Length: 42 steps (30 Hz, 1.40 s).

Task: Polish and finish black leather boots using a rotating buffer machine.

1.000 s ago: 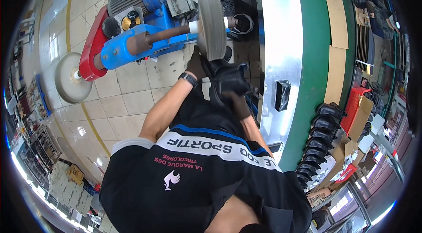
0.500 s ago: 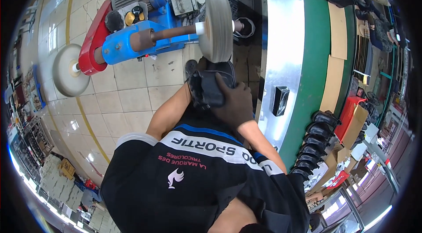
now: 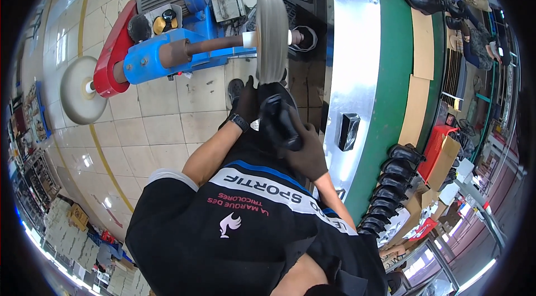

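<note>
A glossy black shoe (image 3: 279,124) is held below the whitish buffing wheel (image 3: 272,39), its upper end close under the rim; whether they touch I cannot tell. My right hand (image 3: 308,156), in a dark brown glove, grips the shoe's lower right side. On the other side, my left hand (image 3: 247,103), in a dark glove with a watch (image 3: 239,123) at the wrist, is closed against the shoe's upper left edge. Some of its fingers are hidden behind the shoe. The wheel's face looks streaked.
A blue machine (image 3: 148,61) carries the wheel's shaft, a red belt guard (image 3: 114,50) and a second pale wheel (image 3: 84,89). At right runs a metal-edged green bench (image 3: 385,72) with a black block (image 3: 349,131), cardboard strips and several black shoes (image 3: 399,184).
The shoe has turned from lying broad across to a steeper slant, its upper end under the wheel. My left hand has come out from behind it. My right hand has shifted down slightly.
</note>
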Available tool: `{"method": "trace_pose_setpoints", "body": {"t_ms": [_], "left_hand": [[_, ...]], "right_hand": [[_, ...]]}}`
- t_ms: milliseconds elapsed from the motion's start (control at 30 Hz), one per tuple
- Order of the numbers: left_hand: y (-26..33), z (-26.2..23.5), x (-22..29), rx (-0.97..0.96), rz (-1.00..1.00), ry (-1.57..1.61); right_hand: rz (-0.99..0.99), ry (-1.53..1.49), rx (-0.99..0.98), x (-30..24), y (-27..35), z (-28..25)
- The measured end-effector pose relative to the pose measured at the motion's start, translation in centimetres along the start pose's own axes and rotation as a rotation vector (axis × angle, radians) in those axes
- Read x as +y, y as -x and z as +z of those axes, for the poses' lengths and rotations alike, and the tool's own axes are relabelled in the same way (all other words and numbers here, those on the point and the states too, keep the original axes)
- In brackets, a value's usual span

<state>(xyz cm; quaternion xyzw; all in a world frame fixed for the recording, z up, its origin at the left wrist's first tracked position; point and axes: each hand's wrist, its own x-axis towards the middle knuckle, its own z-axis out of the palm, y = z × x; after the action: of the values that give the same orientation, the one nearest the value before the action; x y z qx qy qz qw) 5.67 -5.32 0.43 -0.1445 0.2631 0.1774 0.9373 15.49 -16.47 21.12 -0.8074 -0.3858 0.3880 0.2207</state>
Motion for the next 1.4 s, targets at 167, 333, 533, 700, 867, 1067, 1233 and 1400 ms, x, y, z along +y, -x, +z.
{"method": "trace_pose_setpoints", "body": {"t_ms": [167,333,533,700,867,1067,1233,1400], "left_hand": [[-3.5,-4.3,1.8,-0.146,0.008,-0.159],[-4.5,-12.1,5.4,0.039,0.353,-0.605],[2.3,4.5,5.8,0.458,0.835,-0.884],[-2.2,-3.6,4.6,0.427,1.092,-1.484],[-5.6,-3.3,2.6,0.307,0.286,-0.387],[-3.6,0.2,1.2,0.061,0.137,-0.124],[-1.1,1.6,1.5,-0.037,0.635,-1.979],[-1.1,1.8,1.5,0.219,0.167,-0.899]], "right_hand": [[0.432,-1.168,-0.007,3.9,-1.4,2.0],[0.656,-1.975,-0.551,7.7,-5.6,4.3],[0.695,-1.922,-0.714,7.9,-8.0,4.3],[0.667,-1.791,-0.53,10.8,-6.9,3.9],[0.753,-1.728,-0.344,9.5,-5.1,3.1],[0.521,-0.797,0.208,3.4,-2.4,2.4],[0.233,-0.506,0.225,3.3,-1.0,4.0],[-0.156,0.062,0.193,2.8,-0.8,3.8]]}}
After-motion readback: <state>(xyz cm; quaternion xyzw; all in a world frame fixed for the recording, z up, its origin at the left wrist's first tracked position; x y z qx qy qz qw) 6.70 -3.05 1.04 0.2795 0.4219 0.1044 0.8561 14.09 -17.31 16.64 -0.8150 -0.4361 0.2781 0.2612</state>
